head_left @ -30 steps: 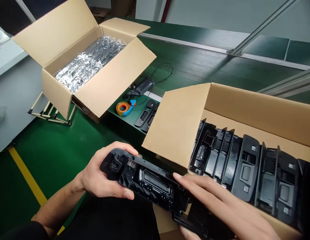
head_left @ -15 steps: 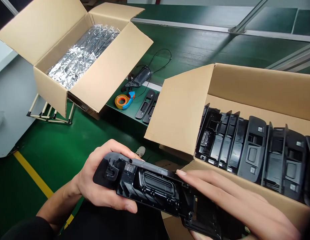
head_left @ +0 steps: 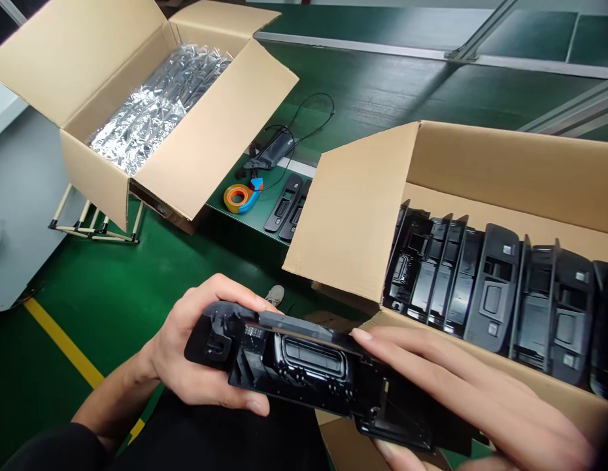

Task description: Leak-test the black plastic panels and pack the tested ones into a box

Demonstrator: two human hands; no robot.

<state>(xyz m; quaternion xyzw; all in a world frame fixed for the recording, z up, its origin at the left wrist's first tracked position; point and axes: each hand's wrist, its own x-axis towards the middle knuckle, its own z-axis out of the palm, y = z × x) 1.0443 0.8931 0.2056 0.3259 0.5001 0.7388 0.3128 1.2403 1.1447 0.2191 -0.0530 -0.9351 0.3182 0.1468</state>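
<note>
Turned slightly flatter, the part (head_left: 304,366) is gripped at one end by the left hand (head_left: 196,353) and pinched by the right hand (head_left: 471,399). Many parts (head_left: 490,294) are packed in the box (head_left: 353,216).

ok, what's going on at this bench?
A person holds a black plastic panel in both hands. The left hand grips one end, and the right hand lies along the other with its fingers on top. The panel is just in front of an open box packed with like parts standing on edge. A second box behind holds foil packs. Tape and two loose parts lie between the boxes.
</note>
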